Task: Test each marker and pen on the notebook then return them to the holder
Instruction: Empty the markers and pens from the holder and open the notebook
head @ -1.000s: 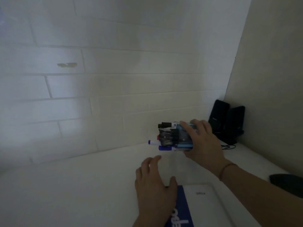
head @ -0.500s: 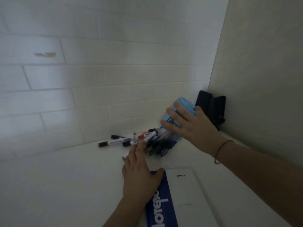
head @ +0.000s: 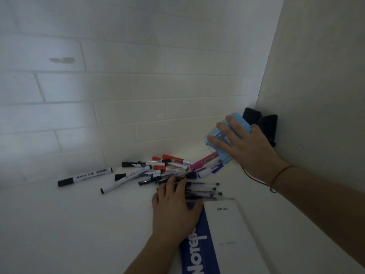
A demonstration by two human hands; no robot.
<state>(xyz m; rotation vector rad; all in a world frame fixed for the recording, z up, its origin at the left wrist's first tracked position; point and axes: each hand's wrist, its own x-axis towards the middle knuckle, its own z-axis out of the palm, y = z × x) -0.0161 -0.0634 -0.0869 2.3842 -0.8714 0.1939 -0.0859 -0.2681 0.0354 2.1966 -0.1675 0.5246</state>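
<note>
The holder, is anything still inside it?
A pink marker and a few pen ends poke from the tipped holder. The right hand covers its side, so deeper contents cannot be seen.

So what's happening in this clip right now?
A person is emptying a pen holder onto a white table. The right hand grips the blue holder, tipped with its mouth down toward the table, and a pink marker is partly inside it. The other markers and pens lie in a loose pile. The left hand rests flat at the pile's near edge, on the notebook, which lies closed. No testing has begun.
</note>
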